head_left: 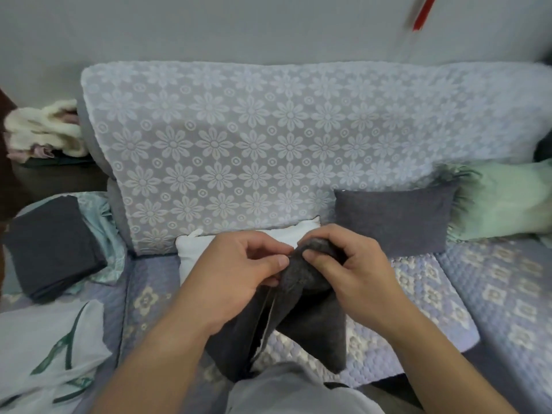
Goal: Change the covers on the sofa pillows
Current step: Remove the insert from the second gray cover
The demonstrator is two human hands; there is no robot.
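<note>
Both hands pinched one dark grey pillow cover [301, 303] at its top edge, over the front middle of the sofa seat [424, 282]. The left hand [239, 270] held it between thumb and fingers, and the right hand [349, 267] did the same close beside it. The cover hung limp, so it looked empty. A bare white pillow [194, 255] lay just behind, waiting. One grey pillow [394, 219] leaned at the sofa back looking done. A folded grey pile [50, 246] and green cloth [104, 222] sat at the left end. Nothing blocked the way.
</note>
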